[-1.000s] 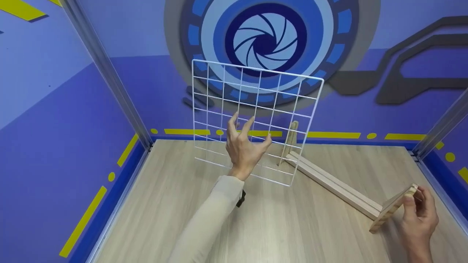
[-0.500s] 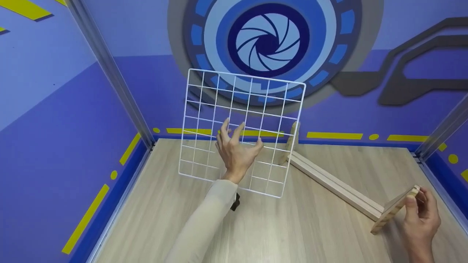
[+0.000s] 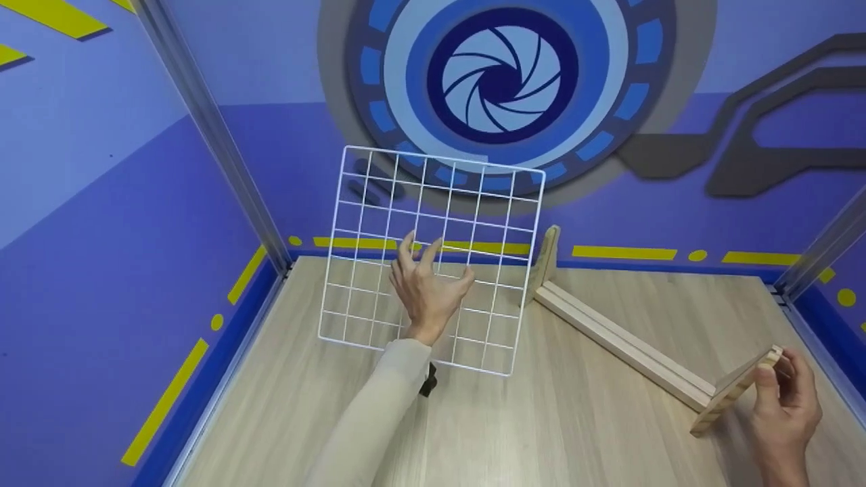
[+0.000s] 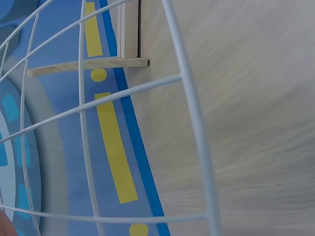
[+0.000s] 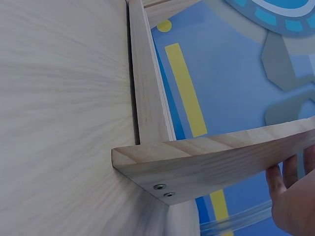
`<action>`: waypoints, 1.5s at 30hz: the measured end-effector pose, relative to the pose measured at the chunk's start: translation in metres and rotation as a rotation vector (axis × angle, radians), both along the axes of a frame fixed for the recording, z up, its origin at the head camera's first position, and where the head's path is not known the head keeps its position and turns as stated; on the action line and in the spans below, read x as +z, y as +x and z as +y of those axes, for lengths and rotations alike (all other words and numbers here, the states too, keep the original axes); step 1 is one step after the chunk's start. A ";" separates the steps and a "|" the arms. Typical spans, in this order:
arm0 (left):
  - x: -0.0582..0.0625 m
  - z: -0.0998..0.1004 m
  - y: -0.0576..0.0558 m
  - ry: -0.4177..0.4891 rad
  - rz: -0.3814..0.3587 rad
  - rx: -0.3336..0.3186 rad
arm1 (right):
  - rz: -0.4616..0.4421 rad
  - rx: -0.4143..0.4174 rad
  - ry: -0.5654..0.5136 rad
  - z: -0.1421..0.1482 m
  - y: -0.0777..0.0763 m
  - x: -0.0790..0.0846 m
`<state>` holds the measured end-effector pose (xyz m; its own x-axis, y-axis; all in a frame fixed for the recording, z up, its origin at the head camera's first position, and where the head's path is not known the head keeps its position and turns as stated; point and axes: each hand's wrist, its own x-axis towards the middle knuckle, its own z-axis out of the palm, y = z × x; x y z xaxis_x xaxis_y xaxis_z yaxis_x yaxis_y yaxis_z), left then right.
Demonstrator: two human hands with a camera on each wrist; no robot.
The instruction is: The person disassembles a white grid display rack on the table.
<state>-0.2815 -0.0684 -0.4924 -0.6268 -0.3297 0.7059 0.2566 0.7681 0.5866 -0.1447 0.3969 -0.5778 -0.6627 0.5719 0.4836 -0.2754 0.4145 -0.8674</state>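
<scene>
A white wire grid panel (image 3: pixel 443 220) hangs tilted in the air in the head view. My left hand (image 3: pixel 427 287) holds it from the near side, fingers spread and bent at its wires; whether the fingertips hook through is hard to see. In the left wrist view the grid's wires (image 4: pixel 196 118) cross most of the picture, with only a bit of finger (image 4: pixel 6 227) at the corner. My right hand (image 3: pixel 785 406) pinches the top of the near end board of a wooden stand (image 3: pixel 622 345), thumb in front. The right wrist view shows that end board (image 5: pixel 221 157) with two screws.
The stand's grooved bar runs across the wooden tabletop (image 3: pixel 541 433) to its far upright (image 3: pixel 547 260), just right of the grid. Blue printed walls (image 3: pixel 257 176) and metal corner posts (image 3: pixel 210 128) enclose the table at the back and sides.
My left hand has moved the grid leftward and down, and the grid has turned to face me more squarely. My right hand keeps its hold on the stand.
</scene>
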 end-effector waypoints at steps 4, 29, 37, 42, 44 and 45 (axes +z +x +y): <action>-0.005 -0.001 0.000 0.036 -0.014 0.005 | -0.015 0.000 0.000 0.001 0.001 -0.001; -0.028 -0.019 -0.001 0.062 -0.139 0.022 | 0.020 0.042 -0.017 0.001 0.003 0.004; -0.036 -0.028 -0.001 0.073 -0.242 0.037 | 0.002 0.041 -0.020 0.000 0.004 0.004; -0.042 -0.033 -0.001 0.058 -0.264 0.055 | -0.007 0.027 -0.001 0.001 0.002 0.003; -0.043 -0.034 -0.001 0.054 -0.262 0.054 | -0.011 0.019 0.004 0.002 0.001 0.002; -0.043 -0.034 -0.002 0.051 -0.259 0.055 | -0.004 0.022 -0.004 0.003 0.001 0.001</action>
